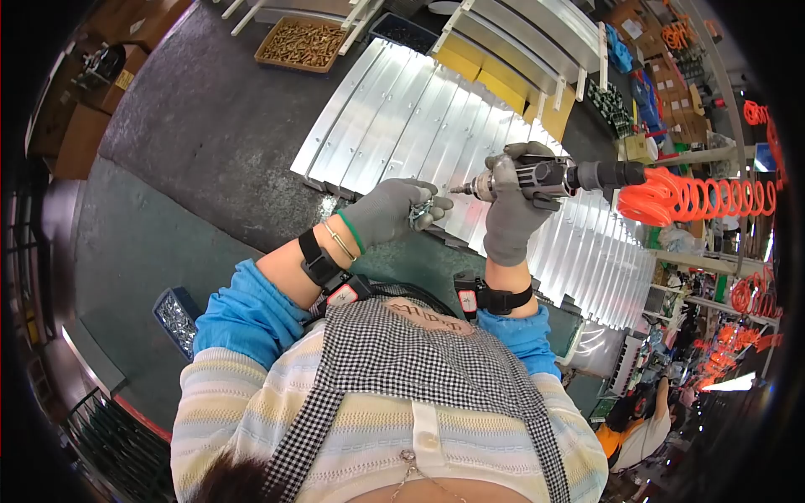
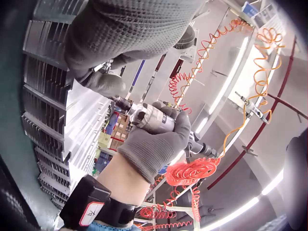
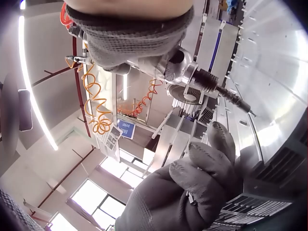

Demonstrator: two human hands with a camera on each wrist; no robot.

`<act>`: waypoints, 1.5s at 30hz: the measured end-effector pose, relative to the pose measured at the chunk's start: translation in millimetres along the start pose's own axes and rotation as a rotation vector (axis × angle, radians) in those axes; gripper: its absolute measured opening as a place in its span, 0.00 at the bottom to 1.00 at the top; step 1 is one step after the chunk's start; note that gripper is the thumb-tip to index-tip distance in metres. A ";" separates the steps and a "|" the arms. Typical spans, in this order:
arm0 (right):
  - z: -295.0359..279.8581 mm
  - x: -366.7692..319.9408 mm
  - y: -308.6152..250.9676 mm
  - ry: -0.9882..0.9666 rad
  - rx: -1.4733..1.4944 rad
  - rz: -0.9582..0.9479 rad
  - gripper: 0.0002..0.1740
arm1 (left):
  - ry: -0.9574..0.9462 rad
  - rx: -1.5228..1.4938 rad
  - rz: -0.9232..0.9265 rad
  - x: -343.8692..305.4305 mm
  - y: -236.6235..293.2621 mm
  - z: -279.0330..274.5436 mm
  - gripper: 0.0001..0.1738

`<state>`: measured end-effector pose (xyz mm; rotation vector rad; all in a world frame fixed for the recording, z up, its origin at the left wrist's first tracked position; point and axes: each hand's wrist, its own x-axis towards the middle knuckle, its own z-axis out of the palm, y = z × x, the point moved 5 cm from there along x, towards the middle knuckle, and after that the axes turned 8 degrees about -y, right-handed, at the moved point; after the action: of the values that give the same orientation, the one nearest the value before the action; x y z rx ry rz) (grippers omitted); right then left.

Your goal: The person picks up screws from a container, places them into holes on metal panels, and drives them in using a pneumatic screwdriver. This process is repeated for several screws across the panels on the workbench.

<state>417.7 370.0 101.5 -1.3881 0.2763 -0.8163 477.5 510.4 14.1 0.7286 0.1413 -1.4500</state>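
Note:
In the head view my gloved left hand (image 1: 387, 213) holds several small silver screws (image 1: 420, 211) in its curled fingers, over the near edge of the ribbed metal panels (image 1: 401, 126). One screw (image 3: 191, 198) shows between those fingers in the right wrist view. My gloved right hand (image 1: 510, 220) grips an air screwdriver (image 1: 547, 174) by its body, with the tool lying level and its bit pointing left. The bit tip (image 3: 250, 112) is close over the panel surface, just beyond the left fingertips. Small holes or screw heads dot the panels.
A red coiled air hose (image 1: 658, 198) hangs at the tool's rear end. A tray of brass-coloured fasteners (image 1: 300, 45) sits at the back left. A blue bin of silver screws (image 1: 177, 322) is by my left elbow. Stacked long metal parts (image 1: 537, 42) stand beyond the panels.

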 end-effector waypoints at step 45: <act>-2.4 10.3 -46.9 0.207 0.242 -0.020 0.21 | -0.199 0.063 0.007 8.1 -6.0 -1.2 0.15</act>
<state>407.2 363.0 147.9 -1.0829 0.3126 -0.9787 473.6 504.4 6.9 0.6309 -0.0608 -1.5167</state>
